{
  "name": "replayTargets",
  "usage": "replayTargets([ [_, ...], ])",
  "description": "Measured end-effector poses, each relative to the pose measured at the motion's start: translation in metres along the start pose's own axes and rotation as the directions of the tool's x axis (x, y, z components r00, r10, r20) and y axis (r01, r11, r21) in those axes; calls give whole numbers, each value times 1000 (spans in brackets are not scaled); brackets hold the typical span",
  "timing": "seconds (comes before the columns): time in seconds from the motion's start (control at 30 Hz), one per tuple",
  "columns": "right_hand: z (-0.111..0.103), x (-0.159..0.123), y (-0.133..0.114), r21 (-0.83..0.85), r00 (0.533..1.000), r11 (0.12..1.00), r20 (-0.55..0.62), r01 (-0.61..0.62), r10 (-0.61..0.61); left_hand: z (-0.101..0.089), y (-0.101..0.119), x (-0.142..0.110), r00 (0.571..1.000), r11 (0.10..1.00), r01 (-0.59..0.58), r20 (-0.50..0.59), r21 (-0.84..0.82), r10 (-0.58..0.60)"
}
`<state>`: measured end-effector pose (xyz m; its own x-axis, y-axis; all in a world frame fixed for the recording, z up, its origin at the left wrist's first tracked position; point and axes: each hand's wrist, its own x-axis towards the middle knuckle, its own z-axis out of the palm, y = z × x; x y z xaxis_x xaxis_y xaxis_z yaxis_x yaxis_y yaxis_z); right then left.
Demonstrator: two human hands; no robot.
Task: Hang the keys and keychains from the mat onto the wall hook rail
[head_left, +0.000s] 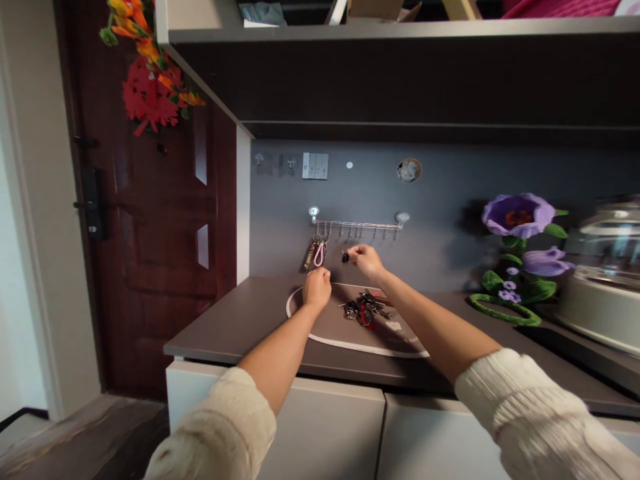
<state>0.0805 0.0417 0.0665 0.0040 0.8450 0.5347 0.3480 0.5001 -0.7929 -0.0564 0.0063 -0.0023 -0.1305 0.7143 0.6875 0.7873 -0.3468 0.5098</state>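
Observation:
My right hand [367, 261] is closed in a pinch on a small dark bunch of keys [345, 257], held up below the hook rail [357, 225] on the wall. My left hand [317, 287] has its fingers curled together just under a pink loop keychain [319, 254]; what they hold, if anything, is hidden. That keychain and a brown charm [310, 256] hang from the rail's left end. Below my hands, a heap of keys [367, 308] with black and red parts lies on an oval mat [330, 337].
The mat lies on a dark countertop [215, 327] over white cabinet doors. Purple flowers [519, 217] and a glass-topped appliance [605, 287] stand at the right. An overhanging shelf [400, 80] is above. A dark red door [150, 267] is at the left.

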Motion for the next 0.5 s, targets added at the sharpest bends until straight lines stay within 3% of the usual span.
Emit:
replayTargets([
  [0.23,15,26,-19,117,996,990,-32,-76,81,-4,2,1,990,991,129,-44,-22,-130],
  [0.5,40,49,-23,151,991,982,-65,-109,120,-4,4,2,988,990,144,-55,0,-144],
])
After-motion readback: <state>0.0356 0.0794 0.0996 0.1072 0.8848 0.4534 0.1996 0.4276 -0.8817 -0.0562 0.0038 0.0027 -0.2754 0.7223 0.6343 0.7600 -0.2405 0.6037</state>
